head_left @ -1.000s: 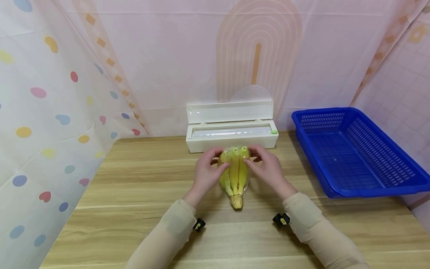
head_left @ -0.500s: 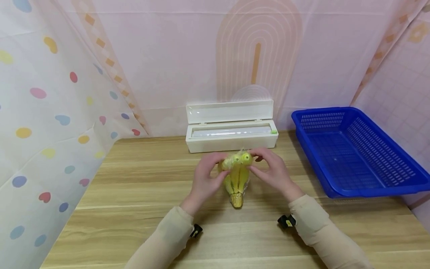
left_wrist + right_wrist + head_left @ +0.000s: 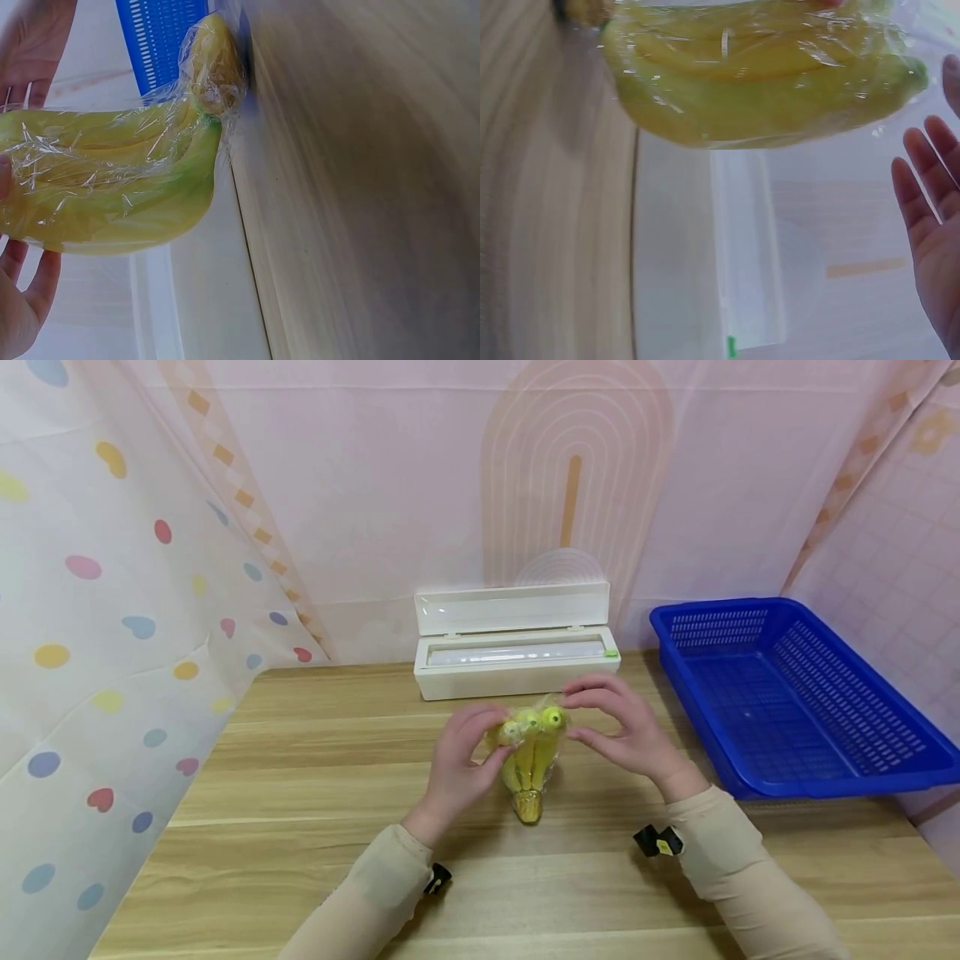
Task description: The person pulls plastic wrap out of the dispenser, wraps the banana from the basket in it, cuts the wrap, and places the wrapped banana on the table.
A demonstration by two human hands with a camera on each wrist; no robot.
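A bunch of bananas [image 3: 529, 752] wrapped in clear cling film stands tilted on the wooden bench [image 3: 315, 793], its stem end down on the wood and its tips raised toward the far side. The left hand [image 3: 459, 762] grips the bunch from the left, fingers curled round the upper part of the fruit; in the left wrist view the film-covered bananas [image 3: 112, 180] lie against the palm with the fingertips showing below them. The right hand [image 3: 626, 727] sits just to the right of the banana tips, its fingers loosely spread and relaxed; the right wrist view shows its fingers [image 3: 922, 195] straight and apart from the bananas [image 3: 757, 75], so it grasps nothing, though whether a fingertip touches the film in the head view cannot be told. Behind the bunch, near the back edge of the bench, stands a white cling film dispenser [image 3: 516, 643] with its lid raised. To the right lies a blue plastic basket [image 3: 795, 702]. Pale patterned curtains [image 3: 112, 610] hang round the bench.
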